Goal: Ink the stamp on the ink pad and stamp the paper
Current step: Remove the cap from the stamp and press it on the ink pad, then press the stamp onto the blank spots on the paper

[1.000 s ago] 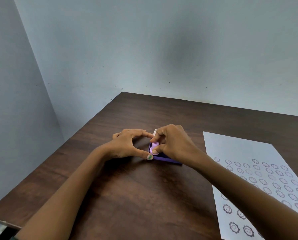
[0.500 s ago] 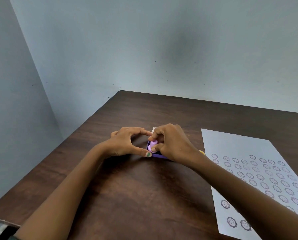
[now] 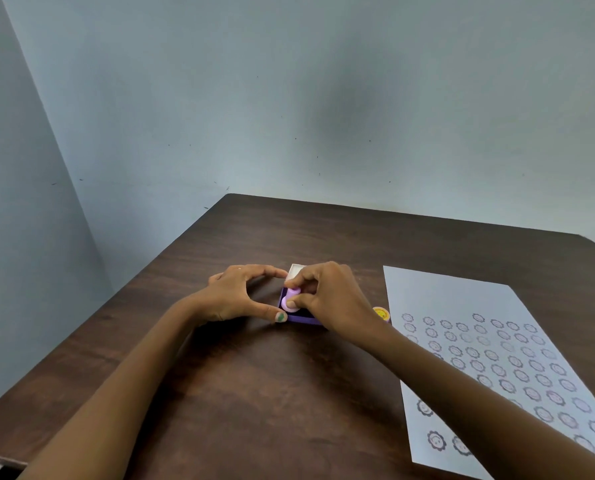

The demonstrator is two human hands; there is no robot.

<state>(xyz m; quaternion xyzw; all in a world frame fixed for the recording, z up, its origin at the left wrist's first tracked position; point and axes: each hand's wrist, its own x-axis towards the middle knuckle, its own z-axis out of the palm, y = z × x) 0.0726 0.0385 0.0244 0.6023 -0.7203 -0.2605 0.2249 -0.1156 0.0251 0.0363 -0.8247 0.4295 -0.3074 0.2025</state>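
A small lilac stamp (image 3: 292, 301) stands in the purple ink pad case (image 3: 303, 319) near the middle of the table. My right hand (image 3: 327, 299) pinches the stamp from above with thumb and fingers and covers most of the pad. The case's white lid (image 3: 295, 270) stands up behind it. My left hand (image 3: 242, 294) braces the case's left side, thumb and forefinger touching its corners. The white paper (image 3: 462, 306) lies to the right, covered with several rows of round purple stamp prints.
A small yellow smiley-faced stamp (image 3: 381, 312) sits between the ink pad and the paper's left edge. The dark wooden table (image 3: 254, 393) stands in a corner; pale walls close off the left and far sides.
The stamp in my right hand has stayed on the ink pad, shifting only slightly. My head has moved a little, so the yellow stamp beside the paper has come into sight.
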